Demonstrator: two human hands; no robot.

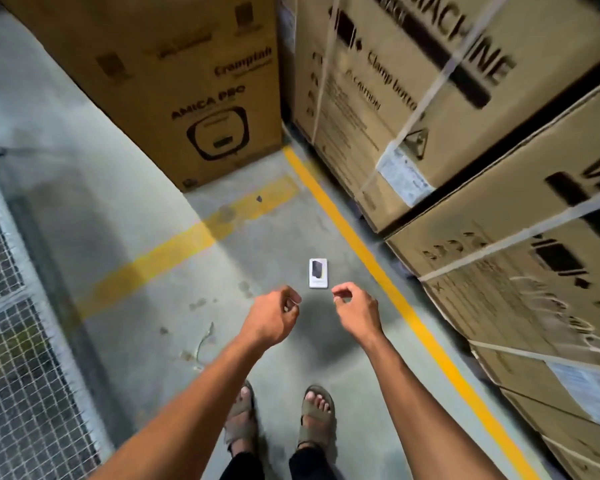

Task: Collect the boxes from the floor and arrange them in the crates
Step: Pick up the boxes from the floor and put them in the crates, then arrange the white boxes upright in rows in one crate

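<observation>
One small white box (318, 273) is all that's lying on the grey concrete floor (125, 244) right now, flat on its back with a dark rectangle printed on the top face, the print itself too small to read. It sits just inside the solid yellow line (371, 268) that runs diagonally along the floor, and a second, more worn yellow stripe (174, 251) crosses off to the left. Both arms are stretched out forward and down. Left hand (274, 317) hangs just short of the box on its left side, fingers loosely curled in toward the palm, not touching anything. Right hand (355, 310) is the same deal on the other side, fingers bent in a loose hook, nothing in it, clear of the box too. So the box sits pretty much between and just beyond the two hands. Down at the bottom you can see two feet in olive sandals (317, 417) and dark trouser legs. Big cardboard cartons (499, 168) with plastic strapping are stacked all along the right, another tall carton (187, 81) printed "AMICA PRO" stands at the back, and a wire mesh panel (18, 358) runs along the left edge. Whole thing is a bit motion-blurred.
</observation>
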